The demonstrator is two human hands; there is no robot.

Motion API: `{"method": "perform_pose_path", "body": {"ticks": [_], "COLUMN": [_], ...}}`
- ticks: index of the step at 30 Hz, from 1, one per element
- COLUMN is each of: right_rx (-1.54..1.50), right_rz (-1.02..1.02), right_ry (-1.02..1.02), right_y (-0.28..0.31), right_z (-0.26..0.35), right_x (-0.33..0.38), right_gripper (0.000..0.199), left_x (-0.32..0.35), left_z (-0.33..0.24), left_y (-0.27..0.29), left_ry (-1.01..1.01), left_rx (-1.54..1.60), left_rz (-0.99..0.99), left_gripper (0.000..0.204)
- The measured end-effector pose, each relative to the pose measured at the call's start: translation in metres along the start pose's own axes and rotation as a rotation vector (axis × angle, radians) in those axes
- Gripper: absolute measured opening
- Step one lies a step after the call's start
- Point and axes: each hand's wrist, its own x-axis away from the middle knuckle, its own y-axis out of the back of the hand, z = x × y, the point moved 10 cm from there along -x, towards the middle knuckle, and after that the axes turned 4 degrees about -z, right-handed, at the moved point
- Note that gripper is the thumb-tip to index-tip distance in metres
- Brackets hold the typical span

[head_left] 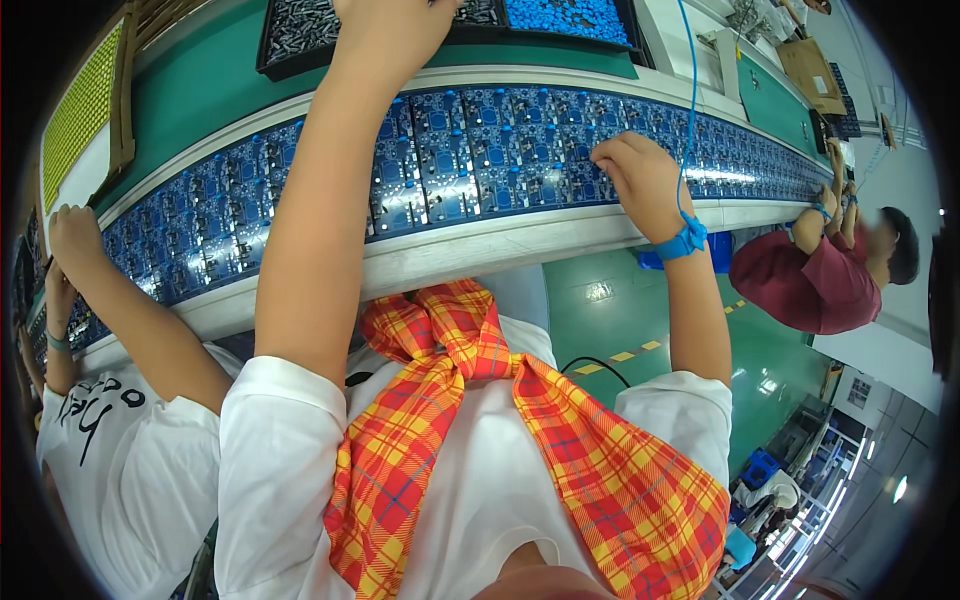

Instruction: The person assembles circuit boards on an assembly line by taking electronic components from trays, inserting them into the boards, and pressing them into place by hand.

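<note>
My left arm reaches far across the bench, and my left hand (392,38) is over the black parts tray (300,66), near its dark small components (302,28). The fingers of that hand are mostly cut off by the top edge. Above the row of blue circuit boards (520,150) is my right hand (642,180), its fingertips pinched together. Whatever they may hold is too small to make out. A blue wrist strap (684,240) with a coiled blue cord sits on my right wrist. Small blue parts (568,18) fill the other section of the tray.
The boards lie in a long track with a pale rail (500,238) along the near side. At left, a co-worker's hand (76,238) is by a tray of yellow-green parts (82,115). Another person in a dark red shirt (810,275) works at the far right.
</note>
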Motion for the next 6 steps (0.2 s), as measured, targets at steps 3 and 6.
{"method": "perform_pose_path", "body": {"ticks": [3,6], "right_rx": [-0.011,-0.031], "right_rz": [-0.005,0.015], "right_ry": [-0.008,-0.005], "right_y": [0.001,-0.001], "right_z": [-0.001,-0.0018], "right_x": [0.0019,0.004], "right_gripper": [0.007,0.007], "left_x": [0.0006,0.0014], "left_z": [-0.0013,-0.0006], "left_y": [-0.0027,-0.0029], "left_ry": [0.001,-0.009], "left_rx": [-0.024,-0.04], "left_rz": [0.003,-0.011], "left_gripper": [0.016,0.016]}}
